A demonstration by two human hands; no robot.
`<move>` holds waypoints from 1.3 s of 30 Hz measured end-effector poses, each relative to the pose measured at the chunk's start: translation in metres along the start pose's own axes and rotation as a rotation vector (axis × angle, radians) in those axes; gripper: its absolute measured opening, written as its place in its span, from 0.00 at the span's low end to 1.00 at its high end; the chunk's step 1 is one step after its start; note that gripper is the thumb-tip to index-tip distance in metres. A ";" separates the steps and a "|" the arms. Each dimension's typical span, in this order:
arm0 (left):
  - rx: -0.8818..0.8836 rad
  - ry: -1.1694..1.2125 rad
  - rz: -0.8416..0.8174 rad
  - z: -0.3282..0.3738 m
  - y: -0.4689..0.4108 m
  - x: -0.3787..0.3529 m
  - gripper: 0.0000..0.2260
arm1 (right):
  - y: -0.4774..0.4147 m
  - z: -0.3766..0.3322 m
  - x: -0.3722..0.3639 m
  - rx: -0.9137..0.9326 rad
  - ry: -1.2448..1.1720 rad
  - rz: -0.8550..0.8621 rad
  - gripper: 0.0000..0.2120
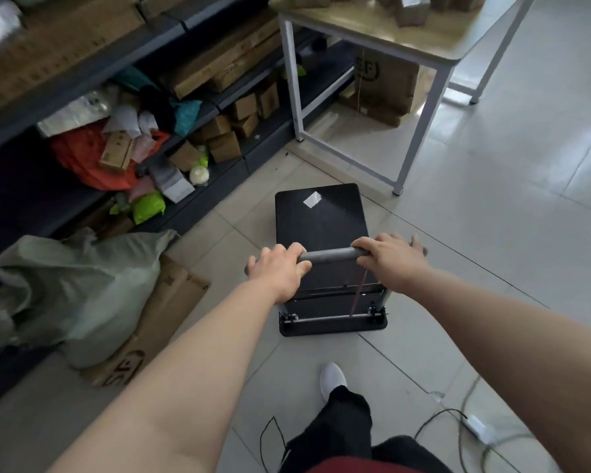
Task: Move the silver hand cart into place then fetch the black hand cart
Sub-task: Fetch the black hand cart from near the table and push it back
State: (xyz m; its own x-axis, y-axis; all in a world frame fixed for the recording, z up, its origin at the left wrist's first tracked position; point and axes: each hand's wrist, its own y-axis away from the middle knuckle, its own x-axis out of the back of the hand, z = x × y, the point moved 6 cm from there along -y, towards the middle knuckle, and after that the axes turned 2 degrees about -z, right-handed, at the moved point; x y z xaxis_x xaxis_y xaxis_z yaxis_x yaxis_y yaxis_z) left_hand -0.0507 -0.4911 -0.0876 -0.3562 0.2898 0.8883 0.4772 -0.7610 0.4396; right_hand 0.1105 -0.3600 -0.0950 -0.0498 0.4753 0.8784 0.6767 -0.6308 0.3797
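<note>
Hands: your left hand (280,269) and right hand (389,262) wrap the grey tubular handle (328,256) of the empty black flat-deck hand cart (321,216); it should roll lightly.

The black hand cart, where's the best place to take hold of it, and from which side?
Take the black hand cart by its grey handle bar, from the near end, over the top. The bar runs crosswise above the flat deck, so both palms can wrap it, as the left hand and right hand do at either end.
</note>
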 end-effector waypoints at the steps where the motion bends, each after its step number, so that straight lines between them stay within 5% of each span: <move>1: 0.001 0.001 0.003 0.002 -0.007 0.003 0.12 | -0.007 0.002 0.004 0.005 0.007 0.002 0.11; 13: 0.155 0.110 0.025 0.039 -0.057 0.024 0.11 | -0.079 0.036 0.055 0.187 0.078 -0.087 0.10; 28: 0.555 0.301 0.035 0.130 -0.060 0.013 0.12 | -0.151 0.113 0.121 0.573 0.181 -0.261 0.17; 39: 0.693 0.368 0.067 0.154 -0.073 0.014 0.12 | -0.180 0.105 0.139 0.813 0.354 -0.318 0.16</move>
State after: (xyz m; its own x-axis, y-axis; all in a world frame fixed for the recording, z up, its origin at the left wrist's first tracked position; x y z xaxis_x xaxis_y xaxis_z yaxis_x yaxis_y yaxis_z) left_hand 0.0329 -0.3422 -0.0868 -0.4945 -0.0466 0.8679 0.8559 -0.1999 0.4769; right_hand 0.0591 -0.1165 -0.0716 -0.4500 0.2533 0.8564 0.8916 0.1814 0.4148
